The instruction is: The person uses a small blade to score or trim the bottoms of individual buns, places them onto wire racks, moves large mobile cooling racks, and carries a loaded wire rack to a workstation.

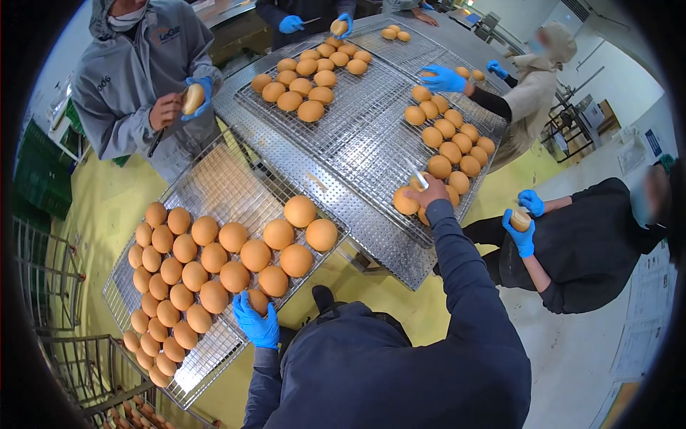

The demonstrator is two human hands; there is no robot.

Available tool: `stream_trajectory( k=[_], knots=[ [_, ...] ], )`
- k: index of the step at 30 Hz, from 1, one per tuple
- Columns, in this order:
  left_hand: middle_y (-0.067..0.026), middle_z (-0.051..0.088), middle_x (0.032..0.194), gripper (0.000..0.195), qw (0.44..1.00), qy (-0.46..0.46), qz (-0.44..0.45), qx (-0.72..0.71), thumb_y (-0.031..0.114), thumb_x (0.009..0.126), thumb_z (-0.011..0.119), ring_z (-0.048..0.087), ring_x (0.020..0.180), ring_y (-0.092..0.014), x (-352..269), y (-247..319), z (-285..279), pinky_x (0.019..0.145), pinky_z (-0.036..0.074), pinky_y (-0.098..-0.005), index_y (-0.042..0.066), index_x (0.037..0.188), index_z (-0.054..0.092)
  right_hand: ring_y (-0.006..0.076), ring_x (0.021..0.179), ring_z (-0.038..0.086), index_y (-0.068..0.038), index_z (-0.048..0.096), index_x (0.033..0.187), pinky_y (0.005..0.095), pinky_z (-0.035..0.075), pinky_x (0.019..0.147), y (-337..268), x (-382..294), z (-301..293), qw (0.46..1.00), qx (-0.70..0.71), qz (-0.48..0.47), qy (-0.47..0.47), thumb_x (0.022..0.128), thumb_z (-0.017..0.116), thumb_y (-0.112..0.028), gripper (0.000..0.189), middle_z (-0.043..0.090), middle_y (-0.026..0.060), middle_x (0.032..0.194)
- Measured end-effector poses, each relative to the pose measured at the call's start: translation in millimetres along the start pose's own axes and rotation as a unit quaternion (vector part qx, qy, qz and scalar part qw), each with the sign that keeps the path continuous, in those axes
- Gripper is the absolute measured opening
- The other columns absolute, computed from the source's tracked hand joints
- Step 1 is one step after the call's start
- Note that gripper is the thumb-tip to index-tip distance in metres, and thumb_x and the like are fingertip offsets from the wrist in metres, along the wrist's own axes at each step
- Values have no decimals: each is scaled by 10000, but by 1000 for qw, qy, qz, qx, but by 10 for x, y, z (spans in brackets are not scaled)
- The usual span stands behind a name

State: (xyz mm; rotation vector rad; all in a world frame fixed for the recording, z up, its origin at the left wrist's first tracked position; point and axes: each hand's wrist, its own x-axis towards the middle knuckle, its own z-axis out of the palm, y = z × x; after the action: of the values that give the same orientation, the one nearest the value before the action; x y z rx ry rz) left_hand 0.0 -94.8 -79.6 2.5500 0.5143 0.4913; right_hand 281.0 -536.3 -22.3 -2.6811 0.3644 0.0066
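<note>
My left hand (256,323), in a blue glove, has its fingers around a round brown bun (258,302) at the near edge of a wire rack (214,343). Several rows of similar buns (194,275) cover that rack. My right hand (433,192), without a glove, is at a second wire rack (348,155) on the metal table. It holds a knife (417,175), whose pale blade points up and left. That hand also touches a bun (405,200) at the rack's near corner; its fingertips are partly hidden.
The perforated metal table (268,150) bears more buns (306,86). A co-worker in grey (144,80) holds a bun and a knife at the left. Another in black (568,241) holds a cut bun at the right. Further gloved hands (444,79) work across the table. Metal trolleys (96,370) stand lower left.
</note>
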Motion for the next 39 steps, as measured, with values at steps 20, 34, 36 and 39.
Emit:
stream_trajectory(
  k=[20,34,36,39],
  knots=[
    [-103,501,1158,481,810,5,-249,-531,181,824,609,509,1082,-206,28,-159,-206,914,457,-338,75,1264,447,150,631,615,0,623,918,274,476,555,-416,-763,515,902,407,-54,-136,840,632,-65,102,666,75,749],
    [-137,582,1216,523,435,4,-318,-843,505,960,410,579,1093,-370,155,-469,-471,844,509,-507,109,1298,470,246,1253,467,-173,392,1439,324,326,1053,-1970,-2585,449,571,76,-356,-736,945,530,-418,568,474,168,1389],
    [-132,581,1220,520,439,-10,-310,-843,497,966,416,581,1092,-363,187,-517,-604,842,511,-500,112,1312,459,219,1235,479,-128,433,1409,301,339,1042,-2095,-2679,493,545,135,-349,-750,921,594,-374,570,514,124,1350],
    [-122,580,1225,522,480,-5,-298,-825,487,969,432,585,1084,-344,227,-512,-920,818,528,-465,115,1335,441,228,1129,572,-79,559,1246,323,415,969,-2037,-2637,910,714,44,-335,-614,831,708,-372,530,618,123,1200]
  ],
)
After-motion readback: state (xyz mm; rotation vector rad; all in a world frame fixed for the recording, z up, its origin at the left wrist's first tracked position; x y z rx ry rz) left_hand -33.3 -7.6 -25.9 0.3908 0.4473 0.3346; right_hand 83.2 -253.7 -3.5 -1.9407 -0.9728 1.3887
